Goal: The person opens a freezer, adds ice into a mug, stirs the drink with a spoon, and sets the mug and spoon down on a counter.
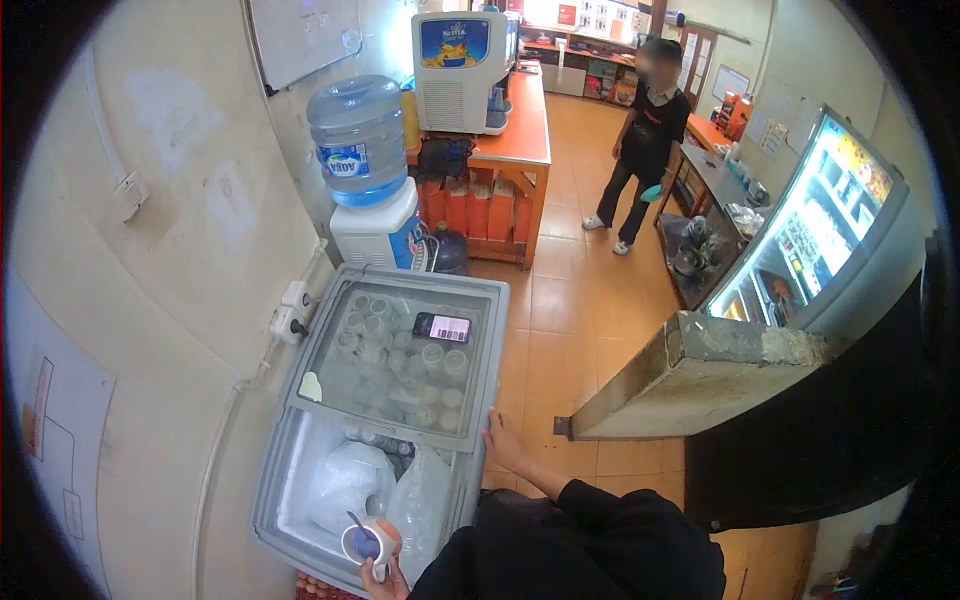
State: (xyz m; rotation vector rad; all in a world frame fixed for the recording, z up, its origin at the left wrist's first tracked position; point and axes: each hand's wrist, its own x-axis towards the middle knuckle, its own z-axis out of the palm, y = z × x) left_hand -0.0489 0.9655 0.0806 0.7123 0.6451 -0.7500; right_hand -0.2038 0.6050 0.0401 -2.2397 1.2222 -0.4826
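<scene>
My left hand (387,582) grips a white mug (352,545) at the bottom, over the near end of a chest freezer (492,350). Inside the mug is something purple, with a spoon (354,519) sticking up. My right hand (507,446) rests against the freezer's right rim, its visible fingers stretched along the edge. The glass lid (390,395) covers the far part, with several round containers visible beneath it. A phone (443,328) with a lit screen lies on the glass. In the uncovered part are white plastic bags (355,483).
Beyond the freezer stands a water dispenser (375,228) with a large bottle (357,140). An orange counter (520,120) bears a drink machine (455,75). A person (652,140) stands on the tiled floor, holding something green. A low wall (640,385) and a lit display fridge (815,220) are on the right.
</scene>
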